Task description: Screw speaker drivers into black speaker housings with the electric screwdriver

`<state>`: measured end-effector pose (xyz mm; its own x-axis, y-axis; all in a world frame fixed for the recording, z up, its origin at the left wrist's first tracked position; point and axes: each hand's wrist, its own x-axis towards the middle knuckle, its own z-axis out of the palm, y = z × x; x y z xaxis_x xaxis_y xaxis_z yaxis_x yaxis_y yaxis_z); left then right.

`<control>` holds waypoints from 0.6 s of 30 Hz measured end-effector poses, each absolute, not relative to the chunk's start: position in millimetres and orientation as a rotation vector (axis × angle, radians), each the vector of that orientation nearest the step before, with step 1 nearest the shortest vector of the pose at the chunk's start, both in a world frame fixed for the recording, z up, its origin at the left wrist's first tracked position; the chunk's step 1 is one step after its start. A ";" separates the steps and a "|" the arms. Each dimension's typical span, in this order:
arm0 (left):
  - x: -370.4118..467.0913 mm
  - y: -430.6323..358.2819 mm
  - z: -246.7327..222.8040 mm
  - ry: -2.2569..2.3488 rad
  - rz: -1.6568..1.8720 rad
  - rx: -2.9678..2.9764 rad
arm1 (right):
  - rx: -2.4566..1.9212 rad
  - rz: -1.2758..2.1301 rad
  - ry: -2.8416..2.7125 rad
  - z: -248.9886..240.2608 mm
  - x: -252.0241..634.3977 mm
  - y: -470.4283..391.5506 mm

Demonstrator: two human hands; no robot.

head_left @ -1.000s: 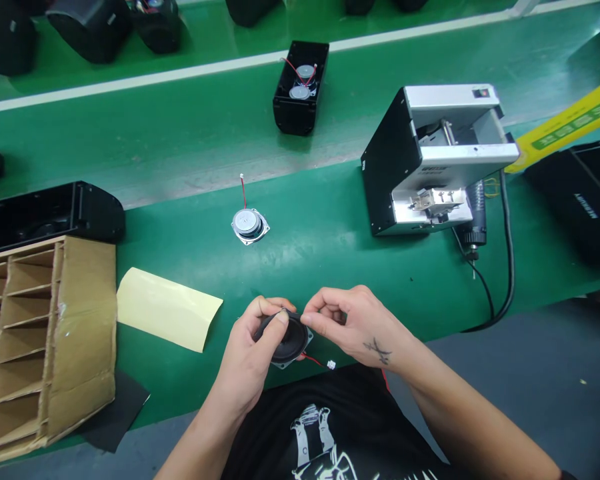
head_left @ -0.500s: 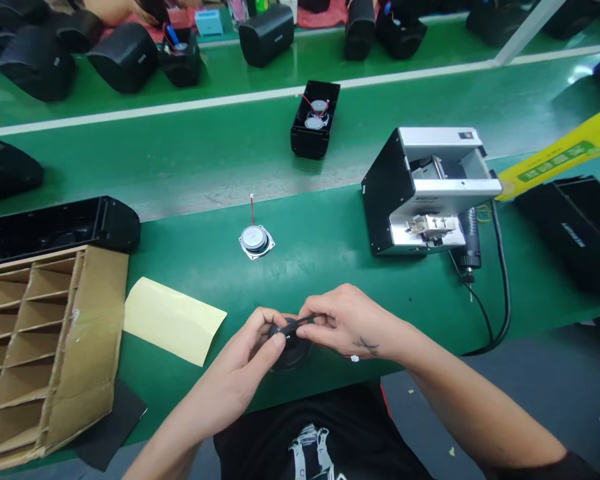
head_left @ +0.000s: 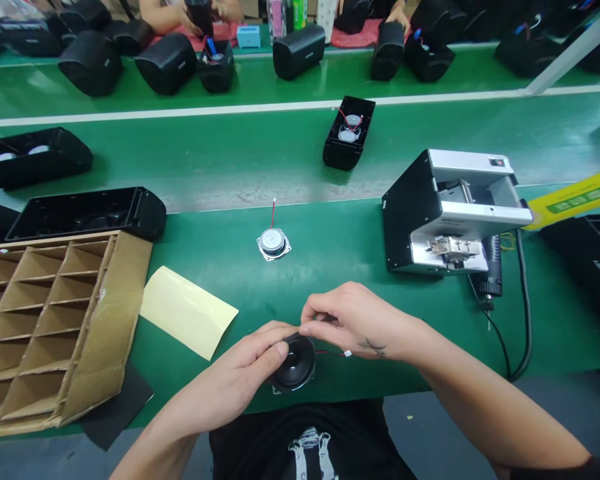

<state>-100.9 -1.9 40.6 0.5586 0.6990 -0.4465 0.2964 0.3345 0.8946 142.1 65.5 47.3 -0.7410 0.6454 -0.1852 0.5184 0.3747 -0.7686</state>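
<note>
A black-coned speaker driver [head_left: 295,363] faces up near the front edge of the green bench, tilted slightly. My left hand [head_left: 260,357] grips its left rim, thumb on the cone side. My right hand [head_left: 343,317] is closed in a pinch at the driver's top rim, close to my left fingertips; what lies between those fingers is too small to make out. From the driver's right side runs a thin lead with a white plug [head_left: 348,354], passing below my right hand. A second speaker driver [head_left: 273,244] rests magnet up further back, its red lead pointing away.
At left stand a divided cardboard box [head_left: 105,333], a sheet of yellow paper [head_left: 190,312] and an open black housing [head_left: 87,213]. A silver-black machine [head_left: 455,213] and a screwdriver [head_left: 491,273] are at right. Beyond, a housing [head_left: 349,133] holds drivers; co-workers' hands show at the far bench.
The thin black strip stretched between my hands is no longer visible. My right hand now pinches at the driver's rim, and the driver's cone shows more fully. The camera view has shifted left.
</note>
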 end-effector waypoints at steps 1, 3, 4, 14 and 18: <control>-100.4 -2.7 41.1 1.000 0.347 1.240 | -1.071 1.302 -2.469 46.6 143.6 64.4; -99.4 -4.5 41.4 1.019 0.387 1.220 | -1.108 1.288 -2.437 45.6 146.3 62.1; -99.0 -5.7 41.0 1.035 0.411 1.208 | -1.126 1.280 -2.414 45.3 147.3 61.1; -96.7 -17.5 28.4 1.118 0.546 1.078 | -1.156 1.264 -2.307 43.3 147.2 51.4; -92.1 -15.1 31.0 1.096 0.508 1.089 | -1.180 1.294 -2.273 40.5 147.6 48.4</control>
